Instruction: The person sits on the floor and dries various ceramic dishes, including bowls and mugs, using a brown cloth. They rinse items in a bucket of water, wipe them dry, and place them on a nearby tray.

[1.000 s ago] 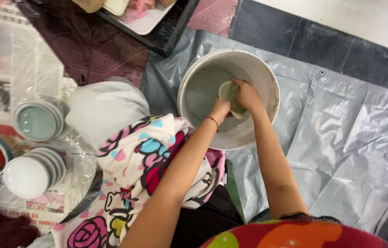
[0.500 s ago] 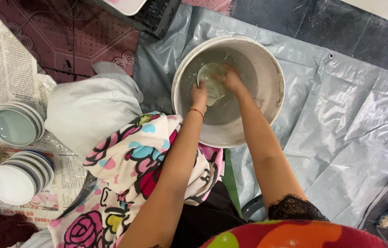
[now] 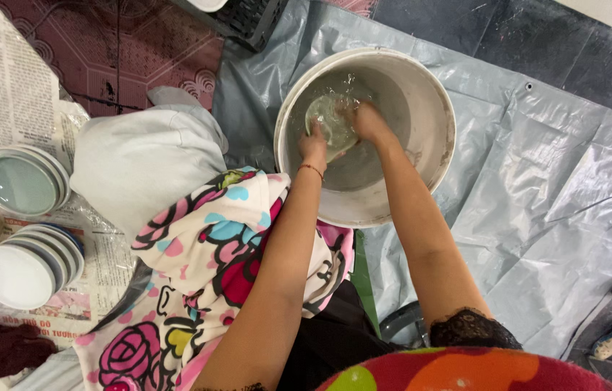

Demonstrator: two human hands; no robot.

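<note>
Both hands reached into the white bucket [image 3: 432, 101] of water. The left hand [image 3: 314, 143] closed its grip on the pale green dish [image 3: 327, 123], steadying it submerged, while the right hand [image 3: 366, 119] pressed curled fingers against its rim for rubbing.

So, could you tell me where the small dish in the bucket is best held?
By its rim, on opposite edges, coming from above. The dish lies tilted in the water of the bucket, with the left hand and right hand already on either side.
</note>
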